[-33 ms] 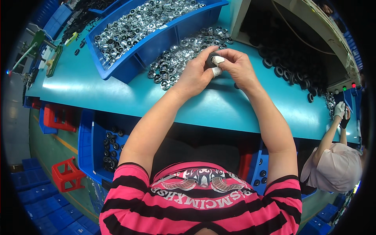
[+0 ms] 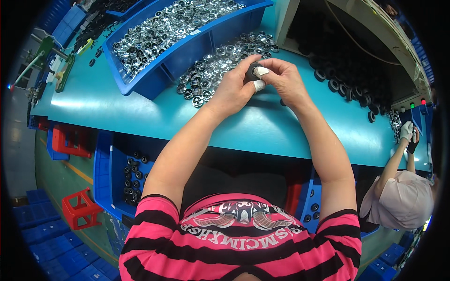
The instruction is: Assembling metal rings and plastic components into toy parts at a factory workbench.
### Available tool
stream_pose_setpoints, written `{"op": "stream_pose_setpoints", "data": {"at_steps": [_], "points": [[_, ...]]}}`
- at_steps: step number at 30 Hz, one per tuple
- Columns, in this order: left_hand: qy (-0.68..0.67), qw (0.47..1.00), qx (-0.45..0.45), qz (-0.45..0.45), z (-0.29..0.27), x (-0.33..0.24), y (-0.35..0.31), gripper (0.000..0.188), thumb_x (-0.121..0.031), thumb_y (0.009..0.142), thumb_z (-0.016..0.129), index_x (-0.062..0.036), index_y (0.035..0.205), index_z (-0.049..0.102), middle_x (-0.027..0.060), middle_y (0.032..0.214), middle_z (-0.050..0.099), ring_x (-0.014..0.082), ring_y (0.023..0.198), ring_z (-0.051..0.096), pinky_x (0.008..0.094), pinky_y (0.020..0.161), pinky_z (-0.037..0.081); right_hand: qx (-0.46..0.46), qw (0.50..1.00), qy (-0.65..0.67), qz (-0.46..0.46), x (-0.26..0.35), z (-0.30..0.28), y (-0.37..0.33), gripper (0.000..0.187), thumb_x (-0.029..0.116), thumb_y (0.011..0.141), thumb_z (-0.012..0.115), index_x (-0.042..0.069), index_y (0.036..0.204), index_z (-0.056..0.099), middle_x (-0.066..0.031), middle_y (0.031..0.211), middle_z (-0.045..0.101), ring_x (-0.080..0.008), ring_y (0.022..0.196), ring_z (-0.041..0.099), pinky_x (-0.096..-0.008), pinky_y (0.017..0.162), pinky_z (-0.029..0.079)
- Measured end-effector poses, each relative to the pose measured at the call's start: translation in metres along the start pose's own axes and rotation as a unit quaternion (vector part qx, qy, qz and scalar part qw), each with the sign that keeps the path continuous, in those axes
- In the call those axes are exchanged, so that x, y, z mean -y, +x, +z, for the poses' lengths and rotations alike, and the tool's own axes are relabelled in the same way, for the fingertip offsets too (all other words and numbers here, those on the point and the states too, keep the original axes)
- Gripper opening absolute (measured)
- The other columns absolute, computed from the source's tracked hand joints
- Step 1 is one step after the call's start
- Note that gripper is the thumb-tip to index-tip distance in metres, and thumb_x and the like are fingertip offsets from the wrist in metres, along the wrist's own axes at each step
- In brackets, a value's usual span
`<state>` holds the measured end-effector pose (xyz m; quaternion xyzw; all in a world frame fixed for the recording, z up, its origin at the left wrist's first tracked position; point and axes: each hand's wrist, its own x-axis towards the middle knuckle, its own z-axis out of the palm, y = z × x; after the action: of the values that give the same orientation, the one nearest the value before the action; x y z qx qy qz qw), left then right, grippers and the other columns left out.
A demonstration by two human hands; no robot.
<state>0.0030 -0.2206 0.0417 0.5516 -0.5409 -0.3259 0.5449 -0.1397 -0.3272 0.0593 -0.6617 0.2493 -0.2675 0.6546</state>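
The head camera is looking steeply down from above the wearer's striped shirt (image 2: 243,234), facing out along the forearms (image 2: 185,143). It is viewing from near the grip, where the left hand (image 2: 229,91) and right hand (image 2: 288,84) are meeting. Its wide fisheye lens is also taking in the blue bin (image 2: 201,44) beyond and left of the grip, the black rings (image 2: 343,89) to its right, and a co-worker (image 2: 398,201) farther right, while straight edges are bending toward the rim.

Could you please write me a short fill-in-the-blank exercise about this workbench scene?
1. The left hand and right hand, holding a dark round part, wear finger coverings coloured ____.
2. The large bin heaped with shiny parts is ____.
3. The stool is ____.
4. The striped shirt is pink and ____.
Missing words: white; blue; red; black.
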Motion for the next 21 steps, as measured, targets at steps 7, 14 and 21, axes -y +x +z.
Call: {"op": "stream_pose_setpoints", "data": {"at_steps": [7, 14, 21], "points": [[-0.121, 0.993, -0.005, -0.013, -0.002, -0.015, -0.001, 0.049, -0.004, 0.086, 0.072, -0.0085, 0.132, 0.054, 0.0010, 0.103, 0.065, 0.0086, 0.082, 0.062, 0.0247, 0.071, 0.053, 0.006, 0.993, 0.120, 0.018, -0.011, -0.017, 0.011, 0.027, 0.021, 0.099, 0.063, -0.001, 0.112, 0.071, -0.0069, 0.092, 0.070, -0.0108, 0.080, 0.063, -0.0274, 0.072, 0.056], [0.008, 0.988, -0.135, 0.069, -0.030, -0.035, -0.045, 0.055, -0.017, 0.071, 0.087, -0.0078, 0.115, 0.056, 0.0043, 0.104, 0.059, 0.0152, 0.094, 0.059, 0.0311, 0.083, 0.050, -0.227, 0.965, -0.014, -0.129, -0.010, -0.077, 0.024, 0.021, 0.017, 0.099, 0.062, 0.003, 0.106, 0.075, -0.0014, 0.084, 0.070, -0.0044, 0.068, 0.057, -0.0214, 0.060, 0.050], [0.440, 0.859, -0.201, -0.166, -0.156, -0.039, -0.261, 0.052, -0.015, 0.067, 0.088, -0.0056, 0.107, 0.055, 0.0106, 0.093, 0.062, 0.0255, 0.085, 0.063, 0.0376, 0.076, 0.051, -0.363, 0.820, -0.403, -0.183, 0.003, -0.136, 0.034, 0.024, 0.026, 0.085, 0.070, 0.012, 0.103, 0.078, -0.0106, 0.096, 0.072, -0.0283, 0.092, 0.068, -0.0371, 0.086, 0.053]]}}
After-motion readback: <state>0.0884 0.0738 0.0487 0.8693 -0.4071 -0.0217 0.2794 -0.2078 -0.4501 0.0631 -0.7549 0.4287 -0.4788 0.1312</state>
